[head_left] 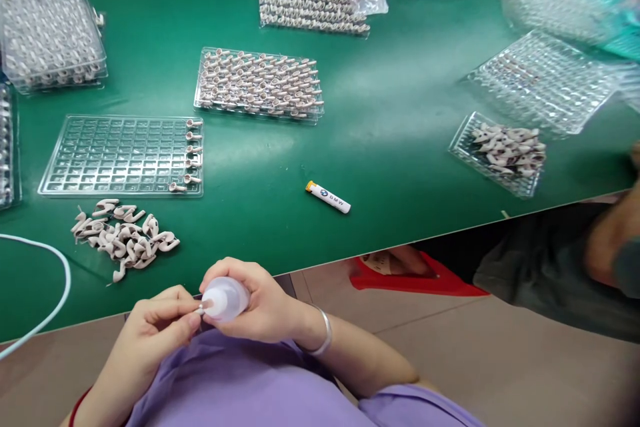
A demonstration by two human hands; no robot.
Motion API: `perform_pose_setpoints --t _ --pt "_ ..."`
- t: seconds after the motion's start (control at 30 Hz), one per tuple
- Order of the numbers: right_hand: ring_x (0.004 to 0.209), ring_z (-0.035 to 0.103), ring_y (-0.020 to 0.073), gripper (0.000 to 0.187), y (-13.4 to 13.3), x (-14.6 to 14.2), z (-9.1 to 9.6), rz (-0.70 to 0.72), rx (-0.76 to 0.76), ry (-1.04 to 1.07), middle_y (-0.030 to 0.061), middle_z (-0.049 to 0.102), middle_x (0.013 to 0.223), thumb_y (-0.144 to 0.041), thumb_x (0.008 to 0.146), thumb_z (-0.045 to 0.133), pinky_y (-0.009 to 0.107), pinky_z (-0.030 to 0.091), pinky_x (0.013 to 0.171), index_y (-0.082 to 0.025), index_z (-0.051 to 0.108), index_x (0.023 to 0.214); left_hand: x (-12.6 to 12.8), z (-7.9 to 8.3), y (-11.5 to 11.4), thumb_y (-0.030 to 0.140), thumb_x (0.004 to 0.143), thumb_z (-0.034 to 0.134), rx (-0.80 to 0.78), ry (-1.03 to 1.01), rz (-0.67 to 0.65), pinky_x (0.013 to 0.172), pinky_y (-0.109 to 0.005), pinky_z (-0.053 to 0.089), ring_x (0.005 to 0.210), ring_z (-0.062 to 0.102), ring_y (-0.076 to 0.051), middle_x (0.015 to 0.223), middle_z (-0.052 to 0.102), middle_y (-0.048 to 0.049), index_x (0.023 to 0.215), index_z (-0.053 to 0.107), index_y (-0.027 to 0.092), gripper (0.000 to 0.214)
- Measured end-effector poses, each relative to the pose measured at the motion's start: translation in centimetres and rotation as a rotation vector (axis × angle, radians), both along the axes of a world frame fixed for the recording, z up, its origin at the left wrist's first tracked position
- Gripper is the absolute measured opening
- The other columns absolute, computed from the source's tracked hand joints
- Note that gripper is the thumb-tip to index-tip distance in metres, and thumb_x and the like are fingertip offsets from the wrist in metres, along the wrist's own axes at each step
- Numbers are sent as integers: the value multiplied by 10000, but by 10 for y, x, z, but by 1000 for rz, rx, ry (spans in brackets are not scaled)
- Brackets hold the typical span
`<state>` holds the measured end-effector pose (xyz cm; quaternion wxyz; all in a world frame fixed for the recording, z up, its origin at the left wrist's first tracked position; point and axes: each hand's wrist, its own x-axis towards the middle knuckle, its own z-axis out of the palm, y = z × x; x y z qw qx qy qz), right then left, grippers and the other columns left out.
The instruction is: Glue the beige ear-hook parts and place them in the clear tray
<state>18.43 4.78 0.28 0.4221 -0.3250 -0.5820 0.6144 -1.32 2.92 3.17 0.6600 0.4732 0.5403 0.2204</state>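
My right hand [267, 303] is wrapped round a small translucent squeeze bottle [227, 298], held sideways just off the near edge of the green table [400, 140]. Its nozzle points left at a tiny pale part [201, 309] pinched in the fingertips of my left hand [157, 323]. Both hands hover over my lap. A loose heap of pale beige plastic parts [125, 237] lies on the table just ahead of my left hand. Behind it sits a clear tray [115, 157] with only its right column filled.
A full tray of parts [259, 83] sits mid-table, more trays lie further back and left [50, 37]. A white lighter [329, 197] lies near the front edge. A white cable [55, 260] curves at the left. At right, another person's arm [607, 233], empty trays [545, 77] and a small parts tray [503, 150].
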Motion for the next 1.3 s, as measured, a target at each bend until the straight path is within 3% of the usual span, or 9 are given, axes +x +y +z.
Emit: perform_pose_setpoints --t 0.6,0.8,0.9,1.0,1.1,1.2,1.3 --pt "638 506 93 301 -6 -3 -6 -4 -116 120 -17 591 804 -119 657 710 203 433 575 -193 589 922 -1 -5 -4 432 791 717 -63 -102 39 606 -269 402 677 487 -150 693 517 -27 559 691 196 332" --pt "655 520 94 310 -3 -2 -6 6 -139 143 -13 580 815 -186 695 763 207 451 589 -198 560 928 -4 -2 -3 427 845 670 4 -67 -5 609 -250 448 685 531 -144 716 568 -30 698 749 202 280" --pt "702 528 98 434 -1 7 -3 31 -135 128 2 562 909 -287 733 791 203 466 602 -219 506 1054 -8 3 -1 374 895 621 201 75 -99 637 -241 496 750 621 -158 824 652 -40 912 772 240 203" --pt "773 551 115 473 -2 19 -3 3 -12 -12 32 559 1006 -300 831 705 220 487 641 -240 422 1206 -13 3 1 269 884 652 690 374 -81 678 -223 503 768 645 -141 885 675 -26 1014 746 255 161" --pt "783 592 134 455 -9 26 -6 -141 193 -193 49 601 1024 -300 883 661 247 512 661 -248 408 1258 -17 -5 1 161 855 679 1145 689 -67 733 -255 489 750 621 -143 875 662 -40 1066 720 204 219" --pt "765 615 153 401 -14 27 -9 -258 431 -314 54 657 998 -316 879 681 277 532 677 -242 489 1224 -17 -14 0 102 829 697 1312 837 -136 731 -286 480 721 599 -156 841 650 -56 1063 703 149 239" --pt "726 606 166 383 -16 26 -12 -288 582 -352 66 695 944 -275 882 666 302 538 667 -211 515 1228 -16 -17 0 91 821 705 1327 845 -132 720 -289 480 708 594 -157 823 643 -53 1055 690 136 239"
